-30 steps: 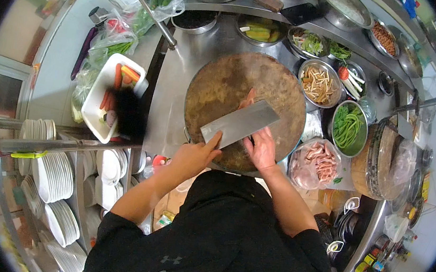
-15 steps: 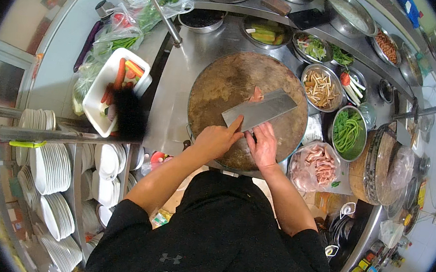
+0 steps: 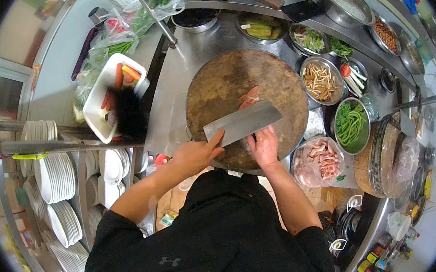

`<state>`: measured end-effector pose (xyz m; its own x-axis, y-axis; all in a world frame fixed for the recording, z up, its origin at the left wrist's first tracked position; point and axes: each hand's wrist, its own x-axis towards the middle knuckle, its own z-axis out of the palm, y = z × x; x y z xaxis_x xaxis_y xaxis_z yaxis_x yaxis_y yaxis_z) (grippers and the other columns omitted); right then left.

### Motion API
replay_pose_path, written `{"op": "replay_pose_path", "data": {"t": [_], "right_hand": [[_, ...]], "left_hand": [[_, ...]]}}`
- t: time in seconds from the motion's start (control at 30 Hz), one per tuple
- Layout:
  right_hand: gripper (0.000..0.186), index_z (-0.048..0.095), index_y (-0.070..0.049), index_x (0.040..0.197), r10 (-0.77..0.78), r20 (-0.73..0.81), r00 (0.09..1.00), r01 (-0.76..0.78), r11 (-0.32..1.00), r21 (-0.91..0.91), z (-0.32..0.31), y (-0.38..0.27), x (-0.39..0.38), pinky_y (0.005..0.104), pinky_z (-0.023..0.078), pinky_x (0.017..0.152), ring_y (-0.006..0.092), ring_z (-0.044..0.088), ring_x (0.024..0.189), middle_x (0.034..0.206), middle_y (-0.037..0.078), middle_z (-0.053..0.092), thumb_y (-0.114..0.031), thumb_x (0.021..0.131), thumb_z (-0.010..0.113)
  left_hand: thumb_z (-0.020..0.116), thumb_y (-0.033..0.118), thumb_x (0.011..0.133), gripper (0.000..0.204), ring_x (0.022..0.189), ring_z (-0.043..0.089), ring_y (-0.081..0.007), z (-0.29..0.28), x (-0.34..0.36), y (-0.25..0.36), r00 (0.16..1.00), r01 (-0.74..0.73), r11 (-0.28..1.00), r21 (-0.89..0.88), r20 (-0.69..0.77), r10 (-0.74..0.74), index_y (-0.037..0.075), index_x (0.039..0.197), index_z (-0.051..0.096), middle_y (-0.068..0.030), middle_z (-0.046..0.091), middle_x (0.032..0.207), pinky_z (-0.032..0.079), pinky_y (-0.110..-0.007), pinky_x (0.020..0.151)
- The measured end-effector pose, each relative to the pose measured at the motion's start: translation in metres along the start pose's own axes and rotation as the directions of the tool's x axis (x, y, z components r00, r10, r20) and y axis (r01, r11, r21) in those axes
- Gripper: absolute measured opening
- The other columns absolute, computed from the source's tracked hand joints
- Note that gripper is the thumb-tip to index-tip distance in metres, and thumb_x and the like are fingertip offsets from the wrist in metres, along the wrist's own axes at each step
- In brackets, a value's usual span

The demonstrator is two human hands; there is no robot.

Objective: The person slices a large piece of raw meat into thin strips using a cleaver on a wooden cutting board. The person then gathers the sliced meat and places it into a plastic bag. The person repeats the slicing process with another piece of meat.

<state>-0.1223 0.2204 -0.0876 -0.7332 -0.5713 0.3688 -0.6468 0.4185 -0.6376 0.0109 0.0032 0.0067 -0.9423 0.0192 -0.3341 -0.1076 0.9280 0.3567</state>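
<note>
A broad steel cleaver (image 3: 243,123) lies at a slant low over the round wooden chopping block (image 3: 224,81). My left hand (image 3: 198,154) is closed round its handle, index finger stretched along the blade's near corner. Past the blade's far edge, a small piece of pink raw meat (image 3: 250,97) shows on the wood. My right hand (image 3: 263,147) is at the near side of the blade, low on the block, fingers bent and thumb drawn in. The blade covers some of its fingertips, and what they grip cannot be made out.
Beside the block on the right stand a bag of sliced raw meat (image 3: 319,162), a bowl of green beans (image 3: 351,128) and a bowl of cut pale stalks (image 3: 320,82). Left is a white tub (image 3: 100,94) with carrots. Stacked plates (image 3: 54,174) fill the lower-left rack.
The cleaver and my left hand have moved left and nearer to me. More of the meat now shows past the blade. My right hand has stayed nearly in place.
</note>
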Motion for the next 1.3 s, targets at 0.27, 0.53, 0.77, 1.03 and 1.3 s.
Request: {"op": "replay_pose_path", "data": {"t": [0.27,0.53,0.77,1.03,1.3], "right_hand": [[0.028,0.072,0.000,0.106,-0.036,-0.046,0.998,0.035,0.999,-0.025,-0.003,-0.006,0.008,0.0476,0.053,0.095,0.0427,0.063,0.110,0.114,0.018,0.069,-0.009,0.080,0.079],[0.023,0.074,-0.002,0.103,-0.065,-0.064,0.996,0.056,0.990,-0.128,-0.001,0.001,-0.002,0.0449,0.052,0.097,0.0367,0.064,0.112,0.110,0.015,0.071,-0.008,0.080,0.076],[0.024,0.075,-0.002,0.101,-0.061,-0.068,0.996,0.054,0.994,-0.090,0.001,0.001,-0.002,0.0447,0.054,0.098,0.0382,0.065,0.108,0.105,0.015,0.072,-0.004,0.077,0.075],[0.021,0.074,0.000,0.100,-0.051,-0.163,0.985,0.033,0.993,-0.111,0.005,0.012,0.009,0.0460,0.054,0.098,0.0408,0.064,0.112,0.109,0.018,0.071,-0.002,0.079,0.073],[0.017,0.073,-0.001,0.099,-0.163,-0.112,0.980,0.146,0.978,-0.149,-0.010,0.010,0.016,0.0460,0.054,0.095,0.0386,0.063,0.106,0.110,0.017,0.070,-0.003,0.082,0.074]], "left_hand": [[0.054,0.045,0.106,0.056,0.067,0.069,-0.0473,0.024,0.077,0.019,0.979,-0.114,0.992,-0.058,-0.178,0.102,0.020,0.156,0.042,-0.0227,0.069,0.071,0.053,-0.058,0.059],[0.052,0.047,0.107,0.056,0.070,0.069,-0.0481,-0.024,0.015,0.004,0.995,-0.094,0.992,-0.088,-0.031,0.092,0.019,0.155,0.043,-0.0252,0.070,0.074,0.055,-0.058,0.064],[0.052,0.047,0.108,0.057,0.062,0.068,-0.0469,-0.007,-0.003,0.006,1.000,-0.029,0.999,-0.036,-0.009,0.029,0.018,0.156,0.041,-0.0238,0.068,0.068,0.054,-0.056,0.057],[0.054,0.043,0.107,0.057,0.062,0.069,-0.0466,0.027,0.046,0.025,0.982,-0.062,0.995,-0.078,-0.185,0.047,0.011,0.152,0.042,-0.0226,0.068,0.068,0.053,-0.057,0.055],[0.051,0.045,0.107,0.053,0.070,0.070,-0.0482,0.023,0.057,0.029,0.967,-0.075,0.989,-0.129,-0.250,0.041,0.013,0.149,0.047,-0.0266,0.070,0.076,0.055,-0.059,0.063]]}}
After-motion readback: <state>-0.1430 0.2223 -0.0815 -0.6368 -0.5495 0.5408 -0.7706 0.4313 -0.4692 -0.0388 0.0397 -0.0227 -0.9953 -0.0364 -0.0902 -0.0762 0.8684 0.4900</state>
